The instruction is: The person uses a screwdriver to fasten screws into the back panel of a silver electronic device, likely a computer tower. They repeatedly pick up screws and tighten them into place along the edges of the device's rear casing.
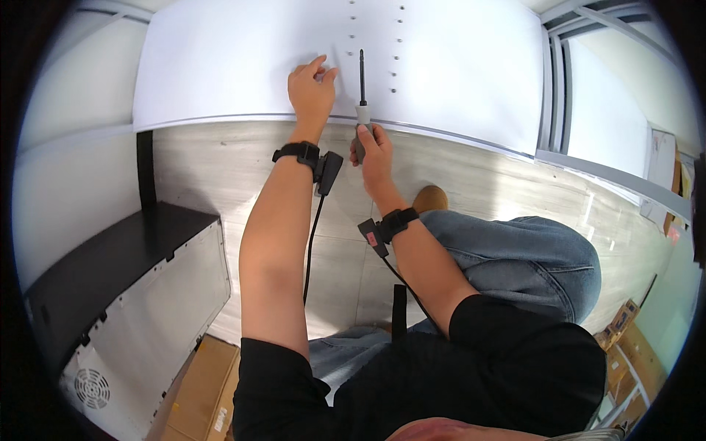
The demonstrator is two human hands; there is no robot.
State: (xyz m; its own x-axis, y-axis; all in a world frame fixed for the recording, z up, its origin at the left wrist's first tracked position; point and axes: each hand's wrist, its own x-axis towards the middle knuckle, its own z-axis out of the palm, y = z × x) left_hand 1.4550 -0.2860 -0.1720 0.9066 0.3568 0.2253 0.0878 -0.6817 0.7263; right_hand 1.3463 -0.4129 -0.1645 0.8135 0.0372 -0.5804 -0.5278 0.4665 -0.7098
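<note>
My right hand [373, 158] is wrapped round the grey handle of a screwdriver [362, 88]. Its long dark shaft points away from me over the white tabletop [220, 66], the tip lying between two rows of small screws. Just left of the shaft, my left hand [312, 88] hovers over or rests on the white surface. Its fingers are partly curled, with index finger and thumb apart and nothing visible between them. The nearest of the left row of screws [350, 53] is a little beyond that hand; the right row [393, 90] runs along the screwdriver's other side.
Black straps with small devices [331, 173] and cables sit on both wrists. A black-and-white metal cabinet [162, 294] stands at the left, with a cardboard box [202, 389] beside it. Grey metal frame bars [610, 180] border the tabletop at right. My jeans-clad knee [529, 257] is below.
</note>
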